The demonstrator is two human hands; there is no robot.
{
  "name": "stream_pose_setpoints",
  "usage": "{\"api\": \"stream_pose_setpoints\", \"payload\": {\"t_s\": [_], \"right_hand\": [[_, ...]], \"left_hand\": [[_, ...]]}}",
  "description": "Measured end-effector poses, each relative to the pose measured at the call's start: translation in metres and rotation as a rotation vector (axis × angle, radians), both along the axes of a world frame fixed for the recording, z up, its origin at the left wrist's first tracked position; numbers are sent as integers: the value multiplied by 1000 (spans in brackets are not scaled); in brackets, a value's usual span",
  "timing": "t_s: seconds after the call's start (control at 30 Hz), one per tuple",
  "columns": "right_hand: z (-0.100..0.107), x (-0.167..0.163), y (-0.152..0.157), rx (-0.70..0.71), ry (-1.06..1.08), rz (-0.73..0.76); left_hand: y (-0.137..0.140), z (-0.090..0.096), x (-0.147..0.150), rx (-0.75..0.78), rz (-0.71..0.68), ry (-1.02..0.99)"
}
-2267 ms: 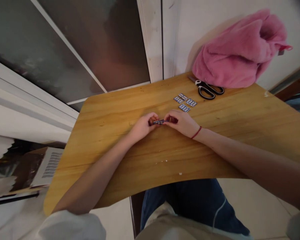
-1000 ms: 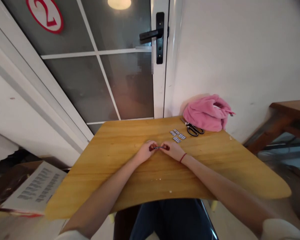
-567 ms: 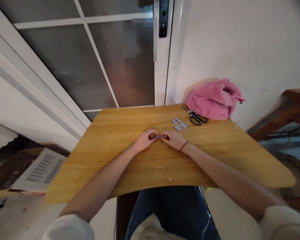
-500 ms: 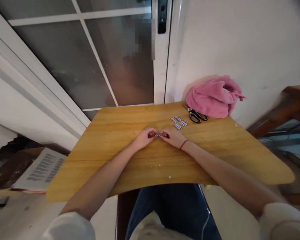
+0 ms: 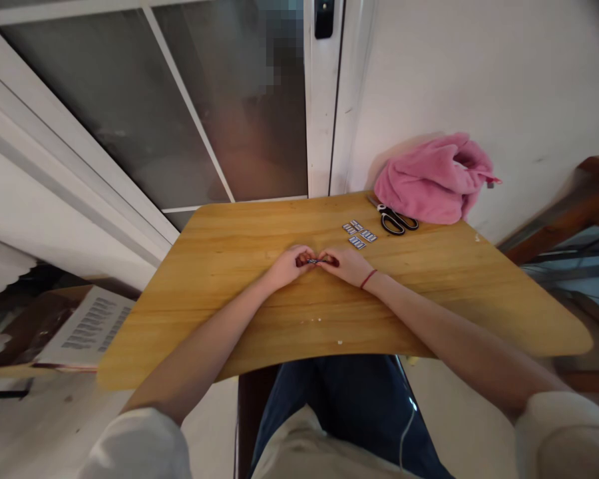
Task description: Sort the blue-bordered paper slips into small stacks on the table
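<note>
Between my fingertips, over the middle of the wooden table, is a small dark patterned piece, thin and seen nearly edge-on. My left hand pinches its left end. On its right end my right hand, with a red cord at the wrist, is closed in a pinch too. The fingers hide most of the piece, so its exact kind does not show. Just beyond my right hand lie several small flat rectangular pieces with pale stripes on a dark ground.
Black-handled scissors lie at the back right, against a pink plush bag. White crumbs dot the table near its front edge. A paned door stands behind the table. At left, an open cardboard box sits below table height.
The camera view has tilted down slightly, so the table and things appear higher. Both hands remain together on the small piece, whose angle has shifted a little between the fingers.
</note>
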State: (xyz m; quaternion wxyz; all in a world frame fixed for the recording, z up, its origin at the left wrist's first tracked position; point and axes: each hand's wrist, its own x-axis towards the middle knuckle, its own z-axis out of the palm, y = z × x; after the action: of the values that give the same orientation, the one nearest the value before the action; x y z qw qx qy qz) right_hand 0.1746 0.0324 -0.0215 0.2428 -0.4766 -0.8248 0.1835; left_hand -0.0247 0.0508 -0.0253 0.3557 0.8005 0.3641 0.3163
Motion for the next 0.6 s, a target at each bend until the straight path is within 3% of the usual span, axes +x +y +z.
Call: {"api": "stream_pose_setpoints", "payload": {"t_s": [0.4, 0.6], "right_hand": [[-4, -1, 1, 148, 46, -56], [-5, -3, 3, 126, 55, -44]], "left_hand": [[-1, 3, 1, 42, -23, 47], [-2, 5, 0, 77, -11, 86]]}}
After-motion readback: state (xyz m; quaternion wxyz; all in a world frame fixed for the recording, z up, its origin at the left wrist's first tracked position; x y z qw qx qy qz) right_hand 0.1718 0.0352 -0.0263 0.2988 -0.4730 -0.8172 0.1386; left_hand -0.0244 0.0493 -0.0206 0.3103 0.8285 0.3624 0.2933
